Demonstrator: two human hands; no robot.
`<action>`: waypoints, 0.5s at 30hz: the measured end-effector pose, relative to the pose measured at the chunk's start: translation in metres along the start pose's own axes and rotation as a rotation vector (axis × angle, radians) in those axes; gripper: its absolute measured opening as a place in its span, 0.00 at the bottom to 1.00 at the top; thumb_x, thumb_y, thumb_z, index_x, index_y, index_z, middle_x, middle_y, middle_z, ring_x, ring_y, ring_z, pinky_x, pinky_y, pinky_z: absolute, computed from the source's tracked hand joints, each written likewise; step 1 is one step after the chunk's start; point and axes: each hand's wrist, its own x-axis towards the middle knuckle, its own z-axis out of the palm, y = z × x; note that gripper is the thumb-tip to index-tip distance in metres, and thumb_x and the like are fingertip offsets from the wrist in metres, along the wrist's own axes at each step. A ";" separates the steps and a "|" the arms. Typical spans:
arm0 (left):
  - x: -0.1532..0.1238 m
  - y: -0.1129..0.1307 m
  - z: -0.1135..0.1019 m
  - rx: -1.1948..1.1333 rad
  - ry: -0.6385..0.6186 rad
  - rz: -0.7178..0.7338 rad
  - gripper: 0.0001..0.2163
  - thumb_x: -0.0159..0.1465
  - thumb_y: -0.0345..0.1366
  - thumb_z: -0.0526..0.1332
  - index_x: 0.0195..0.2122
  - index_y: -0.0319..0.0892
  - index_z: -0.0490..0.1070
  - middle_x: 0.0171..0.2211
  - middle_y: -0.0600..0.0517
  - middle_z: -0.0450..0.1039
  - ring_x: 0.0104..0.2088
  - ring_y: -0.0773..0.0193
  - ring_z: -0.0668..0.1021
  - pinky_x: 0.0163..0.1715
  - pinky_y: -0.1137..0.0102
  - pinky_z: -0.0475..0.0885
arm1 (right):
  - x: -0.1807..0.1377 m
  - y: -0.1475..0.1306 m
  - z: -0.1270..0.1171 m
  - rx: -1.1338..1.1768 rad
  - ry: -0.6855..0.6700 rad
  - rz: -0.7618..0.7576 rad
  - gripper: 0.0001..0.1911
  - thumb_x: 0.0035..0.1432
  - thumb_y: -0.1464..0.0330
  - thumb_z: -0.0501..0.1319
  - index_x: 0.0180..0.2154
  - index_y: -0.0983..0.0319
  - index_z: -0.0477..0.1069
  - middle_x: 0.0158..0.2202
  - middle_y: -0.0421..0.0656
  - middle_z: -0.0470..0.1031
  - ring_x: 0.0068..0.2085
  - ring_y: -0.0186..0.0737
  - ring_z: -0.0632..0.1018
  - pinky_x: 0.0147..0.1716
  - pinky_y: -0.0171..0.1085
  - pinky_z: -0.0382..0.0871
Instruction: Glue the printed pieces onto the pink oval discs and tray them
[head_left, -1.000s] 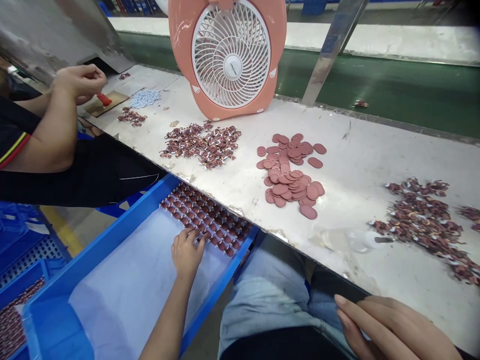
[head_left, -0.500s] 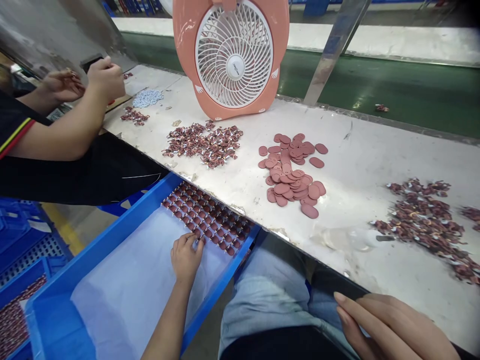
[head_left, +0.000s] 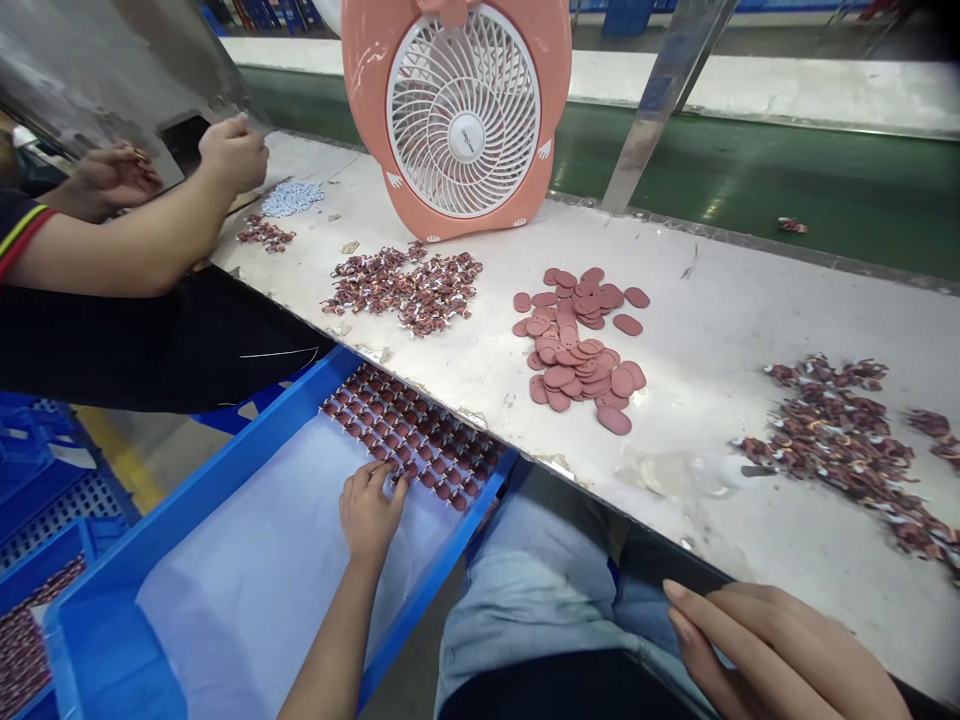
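Note:
My left hand (head_left: 371,508) reaches into a blue tray (head_left: 97,610) lined with a white sheet (head_left: 247,540). Its fingertips are closed on a small dark-red piece at the front edge of several neat rows of dark-red oval pieces (head_left: 431,440); the fingers partly hide it. Low at the right, my right hand (head_left: 772,645) hovers by the table edge, fingers stretched out, nothing visible in it. Beyond that hand a heap of small brown-red tied pieces (head_left: 840,430) lies on the white table (head_left: 705,350). Flat reddish ovals with small holes (head_left: 585,350) are piled mid-table.
An orange fan (head_left: 459,130) stands at the table's back. Left of the ovals lie more tied pieces (head_left: 409,285) and small light-blue parts (head_left: 292,198). A co-worker's hands (head_left: 234,155) are at the left. Behind runs a green belt (head_left: 750,175); blue crates (head_left: 45,560) stand lower left.
The co-worker's nearer hand has moved up and right, away from a dark opening. A small piece on the green belt has shifted right. My hands have hardly moved.

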 end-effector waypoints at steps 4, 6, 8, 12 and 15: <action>0.010 0.008 -0.001 0.016 -0.028 0.043 0.12 0.64 0.44 0.60 0.43 0.42 0.73 0.48 0.47 0.73 0.49 0.55 0.74 0.48 0.54 0.70 | 0.003 0.001 -0.001 0.007 -0.002 -0.018 0.08 0.57 0.80 0.65 0.40 0.69 0.75 0.26 0.42 0.75 0.26 0.35 0.75 0.29 0.36 0.68; 0.014 0.011 0.000 0.026 -0.040 0.052 0.11 0.65 0.44 0.60 0.41 0.42 0.74 0.48 0.47 0.73 0.48 0.55 0.74 0.48 0.54 0.70 | 0.003 0.000 -0.002 0.002 -0.003 -0.014 0.09 0.57 0.79 0.65 0.41 0.68 0.75 0.26 0.42 0.74 0.25 0.35 0.75 0.28 0.36 0.68; 0.017 0.012 0.001 0.033 -0.043 0.047 0.11 0.65 0.44 0.60 0.41 0.42 0.73 0.47 0.47 0.74 0.48 0.55 0.74 0.48 0.54 0.70 | 0.001 0.000 -0.002 0.003 -0.003 -0.009 0.10 0.56 0.79 0.65 0.42 0.68 0.75 0.26 0.42 0.74 0.25 0.35 0.75 0.28 0.36 0.68; 0.017 0.013 0.005 0.041 -0.036 0.023 0.12 0.65 0.43 0.60 0.43 0.41 0.73 0.48 0.46 0.73 0.48 0.55 0.75 0.48 0.54 0.71 | -0.002 0.001 -0.003 -0.002 -0.013 -0.006 0.10 0.56 0.80 0.65 0.42 0.69 0.75 0.26 0.42 0.74 0.26 0.36 0.75 0.29 0.36 0.68; 0.017 0.013 0.006 0.040 -0.033 0.010 0.12 0.65 0.43 0.59 0.44 0.42 0.73 0.49 0.46 0.73 0.48 0.55 0.75 0.48 0.54 0.71 | -0.003 0.001 -0.001 -0.002 -0.007 -0.001 0.09 0.57 0.80 0.65 0.41 0.69 0.75 0.27 0.43 0.75 0.27 0.35 0.75 0.30 0.36 0.67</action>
